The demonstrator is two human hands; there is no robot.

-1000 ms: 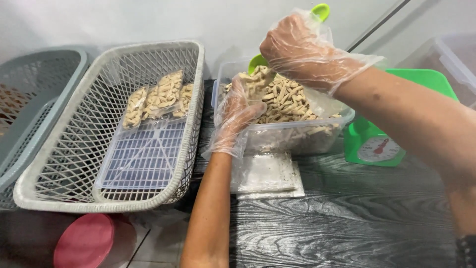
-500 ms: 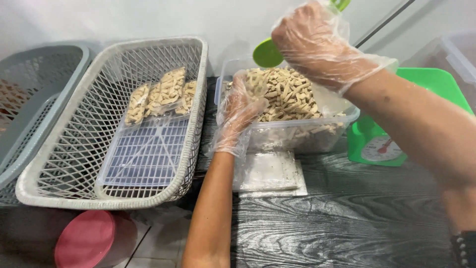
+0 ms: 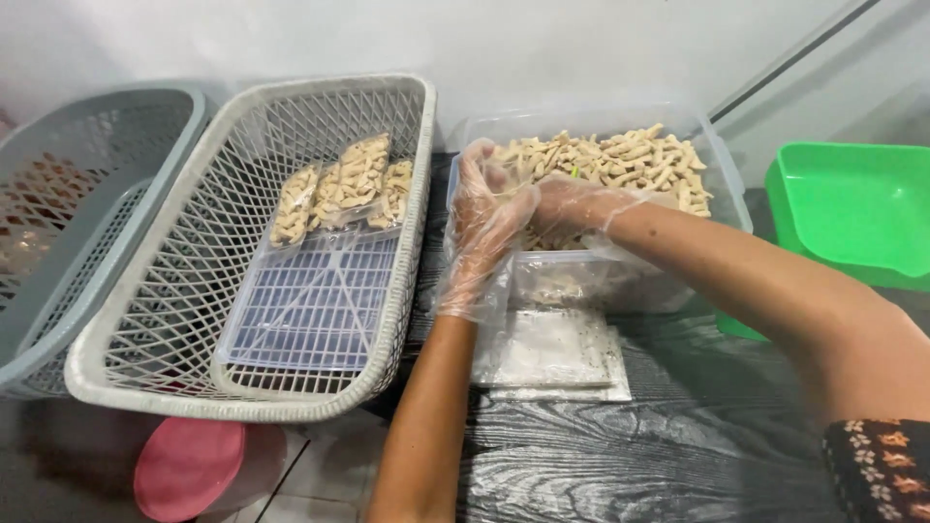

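A clear plastic tub [image 3: 722,184] heaped with beige stick snacks [image 3: 620,160] stands on the dark table. Both my hands wear loose clear gloves and meet at the tub's front rim. My left hand [image 3: 484,218] is upright with its fingers raised. My right hand [image 3: 572,205] reaches in from the right, fingertips pinched against the left. A thin clear bag [image 3: 528,218] seems to be held between them, but its outline is hard to make out. A sliver of the green scoop [image 3: 573,172] shows among the snacks.
To the left is a white mesh basket [image 3: 145,339] holding three filled snack packs [image 3: 344,184] and a clear grid tray [image 3: 315,305]. Also in view: a grey basket [image 3: 58,252] far left, a green scale tray [image 3: 852,208] right, flat clear bags [image 3: 552,353] below the tub, a pink lid [image 3: 189,470].
My right hand, which held the green scoop high above the tub, has come down to meet my left hand at the front rim. The scoop is no longer in it.
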